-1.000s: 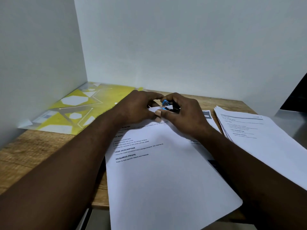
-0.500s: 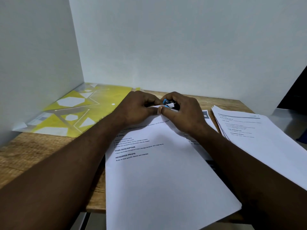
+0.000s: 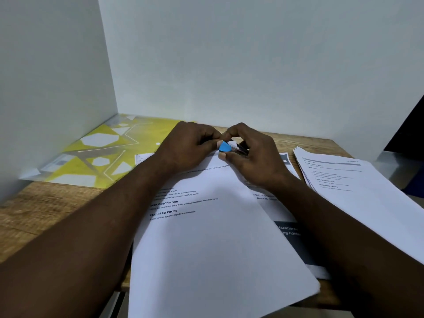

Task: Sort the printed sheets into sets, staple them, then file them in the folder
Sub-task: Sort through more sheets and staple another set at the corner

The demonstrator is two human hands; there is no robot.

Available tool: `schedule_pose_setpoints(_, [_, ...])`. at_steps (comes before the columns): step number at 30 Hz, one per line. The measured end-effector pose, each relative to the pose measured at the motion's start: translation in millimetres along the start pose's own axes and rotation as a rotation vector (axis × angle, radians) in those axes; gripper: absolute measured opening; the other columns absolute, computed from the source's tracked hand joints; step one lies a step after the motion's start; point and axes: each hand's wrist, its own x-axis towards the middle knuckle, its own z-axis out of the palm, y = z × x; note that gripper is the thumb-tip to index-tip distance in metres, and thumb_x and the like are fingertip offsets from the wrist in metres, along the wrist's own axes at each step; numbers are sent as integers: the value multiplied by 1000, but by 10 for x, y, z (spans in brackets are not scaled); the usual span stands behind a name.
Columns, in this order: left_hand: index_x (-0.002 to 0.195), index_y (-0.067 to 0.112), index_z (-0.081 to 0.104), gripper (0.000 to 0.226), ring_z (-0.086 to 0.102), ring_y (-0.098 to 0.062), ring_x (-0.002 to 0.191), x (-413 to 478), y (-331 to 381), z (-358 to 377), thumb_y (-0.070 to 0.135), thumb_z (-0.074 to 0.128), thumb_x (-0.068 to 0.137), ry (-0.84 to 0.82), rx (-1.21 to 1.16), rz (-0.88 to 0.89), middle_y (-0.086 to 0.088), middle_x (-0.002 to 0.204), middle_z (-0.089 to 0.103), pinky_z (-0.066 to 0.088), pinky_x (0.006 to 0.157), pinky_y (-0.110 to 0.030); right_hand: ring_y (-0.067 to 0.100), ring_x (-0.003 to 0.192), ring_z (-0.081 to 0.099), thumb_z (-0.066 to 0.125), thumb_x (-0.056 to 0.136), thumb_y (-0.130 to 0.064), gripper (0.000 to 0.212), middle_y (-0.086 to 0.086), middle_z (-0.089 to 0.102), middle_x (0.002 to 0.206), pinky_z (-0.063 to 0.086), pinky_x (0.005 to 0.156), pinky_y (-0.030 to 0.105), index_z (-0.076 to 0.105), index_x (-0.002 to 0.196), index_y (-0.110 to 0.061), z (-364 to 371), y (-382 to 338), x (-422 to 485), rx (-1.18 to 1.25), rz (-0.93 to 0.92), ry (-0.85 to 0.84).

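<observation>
Printed sheets [image 3: 218, 244]: I see left hand [image 3: 185, 148] fingers pinching the far corner, aligning it for the stapler [image 3: 224, 147] gripped in right hand [image 3: 257, 157] fingers.

Our forearms enter from 7 and 5 o'clock, meeting at 12: left hand [image 3: 187, 149] pinches the sheets [image 3: 206, 244], right hand [image 3: 254, 158] grips the stapler [image 3: 223, 147].

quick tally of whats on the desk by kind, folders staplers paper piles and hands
folder: 1
blue stapler: 1
paper piles: 2, the middle pile and the right pile
hands: 2, the left hand and the right hand
total: 6
</observation>
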Motion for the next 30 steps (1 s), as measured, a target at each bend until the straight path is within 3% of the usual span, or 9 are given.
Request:
schedule_pose_setpoints(3, [98,24,81,26,65,-19,75,-8,-13,4,39,61,90,-14,-9,-7,3,79,74,49,73,-40,-3,71,57,85,83,-24,27,-9,73,106,42,67,19,69,105,-25,14,40,0,15,-18,30])
schedule_pose_setpoints(6, [96,23,80,23,68,-20,80,-6,-6,17,35,61,91,1,6,-14,4,82,76,52,77,-43,7,96,69,86,84,-25,30,-12,73,115,58,78,35,73,112,-21,17,51,-5,61,-42,63])
schedule_pose_setpoints(9, [93,22,80,21,67,-20,79,-1,12,31,33,62,91,24,-7,-7,3,81,75,51,76,-40,14,110,70,85,86,-22,30,-7,73,121,59,85,42,75,113,-17,-2,58,10,67,-99,83])
schedule_pose_setpoints(14, [85,21,78,22,56,-15,67,-3,43,26,34,60,86,54,-4,-13,4,70,67,43,67,-34,16,113,70,83,85,-18,28,-7,72,126,59,88,45,74,112,-17,5,72,20,132,-107,39])
schedule_pose_setpoints(21, [83,20,78,24,65,-22,73,1,48,12,31,57,82,95,82,-38,1,74,72,52,73,-41,18,127,64,84,84,-15,28,1,68,139,54,102,43,76,110,-14,11,15,21,124,-214,-31])
schedule_pose_setpoints(26, [89,21,80,32,67,-22,77,12,41,-10,42,57,83,79,90,-77,1,77,74,52,75,-40,12,128,64,87,83,-12,26,-1,67,141,53,98,29,73,105,-16,4,-30,24,230,-108,10])
schedule_pose_setpoints(30, [80,27,75,15,62,-7,73,28,-13,15,38,73,90,84,53,-84,11,75,72,48,72,-33,18,118,70,87,84,-13,26,-9,64,141,63,90,45,70,100,-25,-30,9,14,420,101,17])
